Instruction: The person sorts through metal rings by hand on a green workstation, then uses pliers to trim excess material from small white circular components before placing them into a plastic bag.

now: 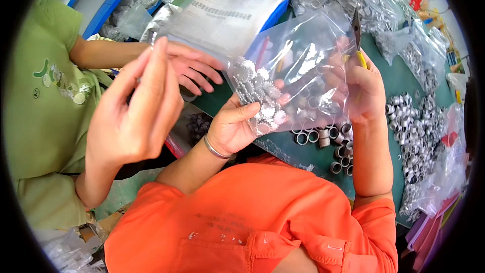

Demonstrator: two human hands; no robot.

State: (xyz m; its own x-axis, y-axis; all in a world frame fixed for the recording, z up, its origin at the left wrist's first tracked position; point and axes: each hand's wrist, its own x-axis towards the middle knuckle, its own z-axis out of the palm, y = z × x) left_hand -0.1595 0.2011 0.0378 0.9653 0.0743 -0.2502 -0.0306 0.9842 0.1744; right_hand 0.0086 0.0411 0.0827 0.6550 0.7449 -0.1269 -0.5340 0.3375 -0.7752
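My left hand (232,129), with a metal bangle at its wrist, supports a clear plastic bag (308,50) from below. Its thumb presses on a cluster of small silvery toothed metal parts (258,93) in the bag's lower left corner. At the bag's right side, my right hand (366,88) is closed around pliers (361,59) with yellow grips and dark jaws pointing up. Some of its fingers show through the film, so it seems to hold the bag's edge too.
A co-worker in green stands at the left, one pinched hand (134,111) raised close to the camera, the other hand (194,68) spread near the bag. Metal rings (341,151) and many small metal fittings (411,131) lie on the green table (283,146). Filled bags (364,0) sit behind.
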